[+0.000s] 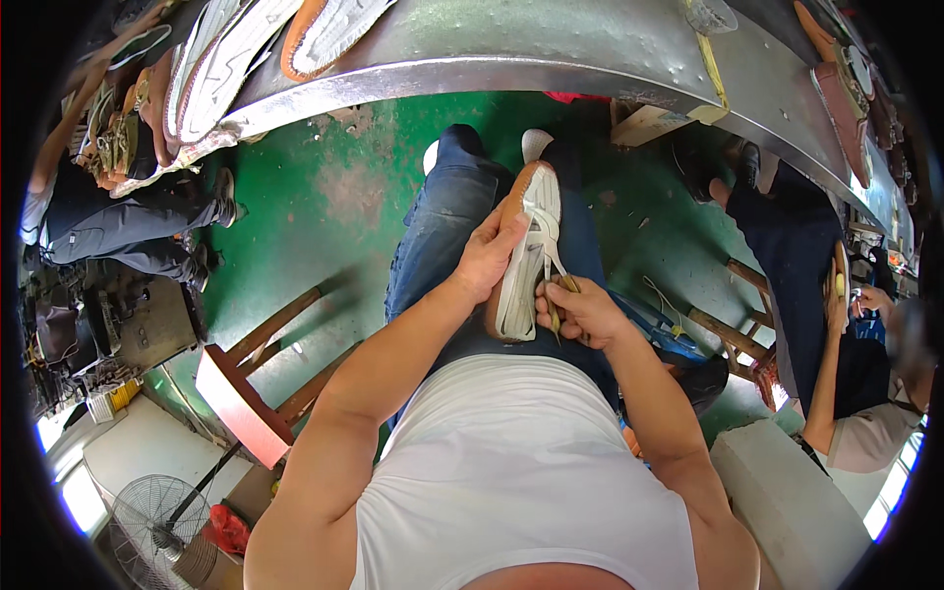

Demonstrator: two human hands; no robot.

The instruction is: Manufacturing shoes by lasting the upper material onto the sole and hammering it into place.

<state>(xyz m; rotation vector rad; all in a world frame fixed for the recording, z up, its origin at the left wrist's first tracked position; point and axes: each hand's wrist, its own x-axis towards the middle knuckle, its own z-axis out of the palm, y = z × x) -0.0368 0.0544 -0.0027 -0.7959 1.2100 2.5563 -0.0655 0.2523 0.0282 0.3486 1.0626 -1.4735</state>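
A shoe (510,285) with a brown upper and a whitish underside rests over my lap, underside up and toe pointing away from me. My left hand (489,254) is closed around its left side, the thumb pressing on the underside. Loose pale strips (544,239) cross the middle of the shoe, and one runs toward my right hand (587,313). That hand is closed at the shoe's right edge on a slim yellowish tool (554,313) with a thin point facing down toward me. Its exact kind is hard to make out, as fingers cover part of it.
Ahead is a metal-topped bench (511,44) with more shoes (224,74) at its left. A wooden stool (241,403) stands on the green floor at left, near a fan (162,526). Another person (787,256) sits at right, and another person's legs (138,231) show at left.
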